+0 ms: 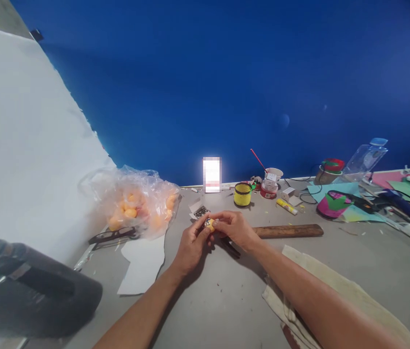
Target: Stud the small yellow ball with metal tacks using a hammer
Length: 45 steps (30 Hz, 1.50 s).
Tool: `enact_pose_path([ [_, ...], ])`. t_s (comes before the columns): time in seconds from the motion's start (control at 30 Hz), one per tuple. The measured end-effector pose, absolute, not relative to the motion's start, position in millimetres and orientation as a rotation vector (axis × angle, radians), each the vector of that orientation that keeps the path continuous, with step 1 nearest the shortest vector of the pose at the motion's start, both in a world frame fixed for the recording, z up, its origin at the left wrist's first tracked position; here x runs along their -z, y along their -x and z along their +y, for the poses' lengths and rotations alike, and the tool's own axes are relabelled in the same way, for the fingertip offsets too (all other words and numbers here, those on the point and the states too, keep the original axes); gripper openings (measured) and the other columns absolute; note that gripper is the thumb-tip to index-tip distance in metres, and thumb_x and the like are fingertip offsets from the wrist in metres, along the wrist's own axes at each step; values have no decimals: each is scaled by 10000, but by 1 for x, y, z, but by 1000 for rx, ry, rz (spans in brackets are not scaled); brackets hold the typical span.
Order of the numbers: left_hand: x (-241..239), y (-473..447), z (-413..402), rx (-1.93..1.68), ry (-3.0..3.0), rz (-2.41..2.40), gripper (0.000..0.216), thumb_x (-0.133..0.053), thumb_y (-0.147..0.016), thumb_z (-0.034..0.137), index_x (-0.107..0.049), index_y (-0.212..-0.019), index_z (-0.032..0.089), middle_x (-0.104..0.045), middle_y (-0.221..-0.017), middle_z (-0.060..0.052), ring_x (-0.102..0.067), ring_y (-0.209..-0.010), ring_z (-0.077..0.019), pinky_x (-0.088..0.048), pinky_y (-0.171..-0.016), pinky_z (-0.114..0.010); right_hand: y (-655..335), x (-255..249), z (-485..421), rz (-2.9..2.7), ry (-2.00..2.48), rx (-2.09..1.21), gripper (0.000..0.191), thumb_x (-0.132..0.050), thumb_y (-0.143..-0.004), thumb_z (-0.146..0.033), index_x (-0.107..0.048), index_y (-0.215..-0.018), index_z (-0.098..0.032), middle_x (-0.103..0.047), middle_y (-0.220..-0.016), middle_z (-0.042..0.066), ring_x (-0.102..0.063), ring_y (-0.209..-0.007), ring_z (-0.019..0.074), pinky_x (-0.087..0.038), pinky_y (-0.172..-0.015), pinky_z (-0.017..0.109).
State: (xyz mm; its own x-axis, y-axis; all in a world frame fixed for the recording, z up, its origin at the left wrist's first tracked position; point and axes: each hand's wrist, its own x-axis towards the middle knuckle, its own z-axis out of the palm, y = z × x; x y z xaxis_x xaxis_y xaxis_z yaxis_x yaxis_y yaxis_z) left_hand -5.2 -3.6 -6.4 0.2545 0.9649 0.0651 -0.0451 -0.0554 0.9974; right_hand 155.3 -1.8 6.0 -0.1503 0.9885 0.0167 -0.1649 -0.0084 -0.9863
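My left hand [191,244] and my right hand [234,227] meet over the grey table [223,295] and pinch a small yellow-orange ball [210,224] between their fingertips. Both hands are closed on it. Something dark and speckled shows on the ball's left side; I cannot make out what it is. A small open box of dark pins [200,211] lies just beyond the hands.
A clear plastic bag of orange balls [135,206] sits at left, with black glasses [113,235] and white paper [143,261] beside it. A wooden stick [288,230] lies to the right. Yellow cup [242,194], tape rolls, coloured paper [336,202] and a plastic bottle [367,157] crowd the back right.
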Motion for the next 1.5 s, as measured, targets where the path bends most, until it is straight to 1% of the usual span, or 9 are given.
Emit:
enact_pose_path([
  [0.17,5,6,-1,-1067,-1295,945,650,-720,-846,481,-633,-1380,121,-619,-691,-12,-564,-586,-134,-511,-533,-258,-159,-3,0,-1313,984,-1349,435,-765,-788,-414,-769,-1133,-149,-735,-700,32,-686,-606,157,-505,-548,250],
  [0.47,11,11,6,-1019,-1254,742,606,-736,-850,448,-647,-1365,141,-645,-780,-48,-589,-671,-153,-549,-584,-278,-166,-3,3,-1394,1009,-1335,413,-713,-820,-355,-765,-1172,-146,-734,-699,45,-663,-599,153,-449,-498,234],
  [0.77,9,7,0,-1049,-1291,835,588,-712,-869,442,-636,-1359,125,-624,-764,-39,-577,-651,-152,-543,-569,-286,-156,4,1,-1397,907,-1297,382,-673,-855,-343,-750,-1185,-168,-727,-720,20,-676,-617,155,-547,-625,294],
  [0.93,8,5,-2,-1047,-1272,862,716,-743,-842,456,-547,-1453,140,-665,-831,-55,-609,-702,-166,-560,-626,-308,-164,1,5,-1301,1028,-1354,407,-755,-773,-369,-762,-1132,-176,-737,-748,26,-676,-596,144,-525,-561,251],
  [1.0,8,5,-4,-1065,-1350,935,728,-743,-842,468,-543,-1460,138,-671,-783,-40,-603,-668,-161,-548,-626,-305,-168,0,7,-1267,1072,-1383,433,-781,-740,-380,-766,-1124,-179,-748,-780,33,-682,-615,142,-537,-575,249],
  [1.1,7,5,-4,-1137,-1447,1033,637,-755,-831,463,-631,-1367,142,-698,-765,-39,-622,-672,-175,-536,-647,-307,-172,-2,9,-1264,1092,-1390,416,-796,-724,-390,-784,-1079,-174,-757,-807,44,-683,-658,146,-567,-625,266],
  [1.2,5,4,-4,-1194,-1453,1037,527,-808,-775,433,-709,-1213,157,-757,-933,-79,-684,-822,-218,-553,-746,-326,-174,-3,9,-1288,1104,-1386,364,-806,-713,-393,-807,-996,-165,-752,-787,47,-662,-654,142,-564,-620,264],
  [1.27,4,4,-3,-1200,-1445,1013,481,-826,-750,419,-720,-1140,159,-763,-963,-84,-695,-860,-229,-557,-781,-337,-175,-3,9,-1313,1090,-1398,349,-801,-718,-403,-812,-967,-159,-747,-782,49,-650,-650,139,-555,-615,261],
  [1.5,11,5,-1,-1182,-1472,1022,455,-820,-752,383,-696,-1134,168,-748,-946,-69,-673,-823,-209,-536,-758,-321,-178,-4,7,-1427,1095,-1430,416,-789,-765,-459,-792,-1058,-163,-742,-798,56,-649,-688,146,-530,-624,255],
])
